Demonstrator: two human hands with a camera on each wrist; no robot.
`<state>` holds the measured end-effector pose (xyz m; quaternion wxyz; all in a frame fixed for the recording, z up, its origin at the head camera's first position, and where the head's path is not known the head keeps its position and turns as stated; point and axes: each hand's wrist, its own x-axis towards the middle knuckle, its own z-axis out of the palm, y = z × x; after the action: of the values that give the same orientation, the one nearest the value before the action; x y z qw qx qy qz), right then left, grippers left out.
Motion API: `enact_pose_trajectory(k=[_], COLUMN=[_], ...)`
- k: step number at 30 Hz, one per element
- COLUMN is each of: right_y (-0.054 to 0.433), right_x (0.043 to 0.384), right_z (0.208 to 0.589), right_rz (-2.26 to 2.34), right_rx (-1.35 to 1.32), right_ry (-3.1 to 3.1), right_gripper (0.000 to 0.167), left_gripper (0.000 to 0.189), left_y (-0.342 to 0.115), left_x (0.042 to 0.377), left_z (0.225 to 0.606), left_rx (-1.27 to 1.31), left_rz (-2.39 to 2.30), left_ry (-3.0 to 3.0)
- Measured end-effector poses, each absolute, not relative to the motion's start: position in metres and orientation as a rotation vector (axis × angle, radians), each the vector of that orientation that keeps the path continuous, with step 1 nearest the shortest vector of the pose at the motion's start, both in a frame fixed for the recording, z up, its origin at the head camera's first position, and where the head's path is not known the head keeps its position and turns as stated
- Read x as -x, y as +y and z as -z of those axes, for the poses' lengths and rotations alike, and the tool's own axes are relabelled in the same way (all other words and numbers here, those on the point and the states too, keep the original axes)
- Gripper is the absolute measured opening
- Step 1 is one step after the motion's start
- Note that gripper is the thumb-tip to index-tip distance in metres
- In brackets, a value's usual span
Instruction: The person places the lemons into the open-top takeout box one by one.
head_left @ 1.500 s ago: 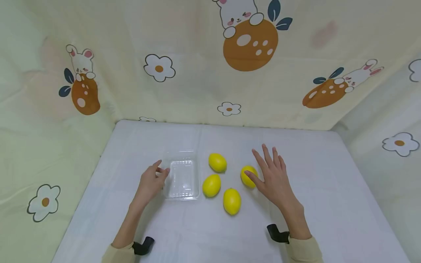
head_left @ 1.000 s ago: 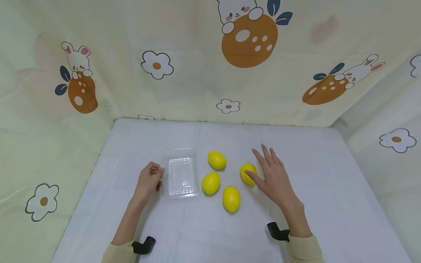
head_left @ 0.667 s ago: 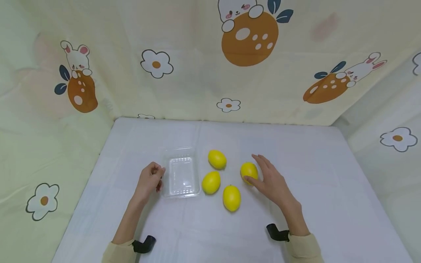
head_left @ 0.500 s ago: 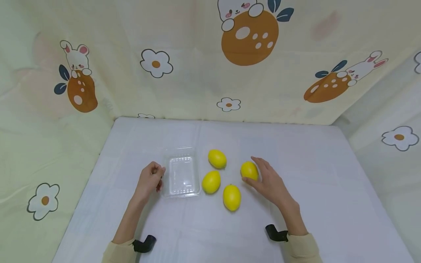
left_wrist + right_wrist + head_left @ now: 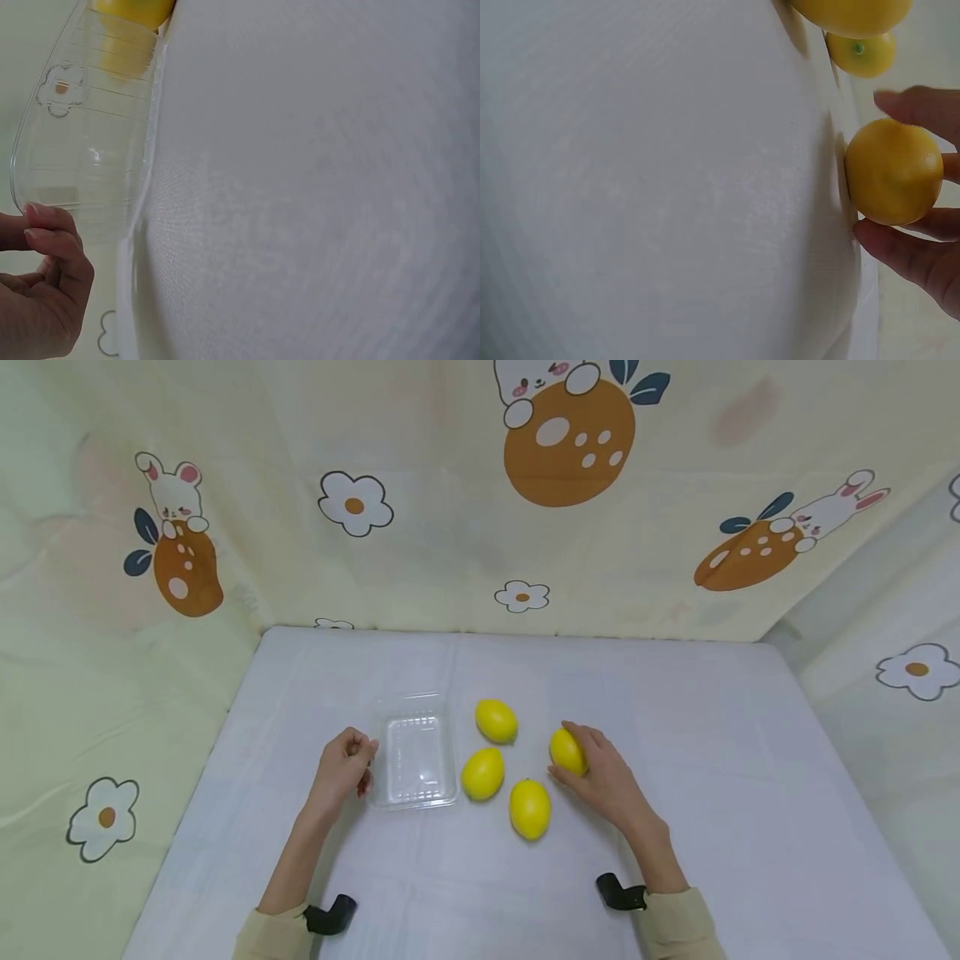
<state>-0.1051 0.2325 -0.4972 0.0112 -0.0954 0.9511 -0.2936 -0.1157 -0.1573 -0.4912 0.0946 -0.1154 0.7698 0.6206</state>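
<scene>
A clear plastic container (image 5: 416, 758) lies on the table, its near-left rim pinched between the thumb and index finger of my left hand (image 5: 343, 770). The left wrist view shows those fingertips (image 5: 46, 214) at the container's edge. To the right, my right hand (image 5: 609, 783) curls around a yellow lemon (image 5: 567, 750) that rests on the table. From the right wrist, the thumb lies along one side of this lemon (image 5: 895, 174) and the fingers (image 5: 907, 251) along the other. Between the hands are three more lemons: one farther back (image 5: 496, 721), one beside the container (image 5: 483, 774) and one nearer (image 5: 529, 810).
A white cloth covers the table (image 5: 465, 893). Behind and at the sides hangs a pale curtain (image 5: 427, 560) printed with rabbits and flowers. Black wrist mounts (image 5: 330, 916) sit on both forearms.
My right hand has lowered, and its spread fingers have curled in around the rightmost lemon. My left fingers have drawn together at the container's rim. The container and the other lemons stay put.
</scene>
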Motion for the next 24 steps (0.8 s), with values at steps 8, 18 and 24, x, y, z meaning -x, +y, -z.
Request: enact_pose_trajectory(k=[8, 18, 24], right_y=[0.230, 0.231, 0.230], right_x=[0.105, 0.096, 0.088], right_z=[0.499, 0.494, 0.482], right_rz=[0.969, 1.023, 1.057], right_rx=[0.300, 0.316, 0.347], right_ry=[2.986, 3.033, 3.058], right_gripper=[0.062, 0.061, 0.063], left_gripper=[0.017, 0.017, 0.018], left_y=[-0.158, -0.159, -0.159], left_x=[0.117, 0.117, 0.118], left_z=[0.494, 0.493, 0.493], left_rx=[0.338, 0.352, 0.342], left_rz=[-1.835, -1.830, -1.827], left_ry=[2.291, 2.273, 2.275])
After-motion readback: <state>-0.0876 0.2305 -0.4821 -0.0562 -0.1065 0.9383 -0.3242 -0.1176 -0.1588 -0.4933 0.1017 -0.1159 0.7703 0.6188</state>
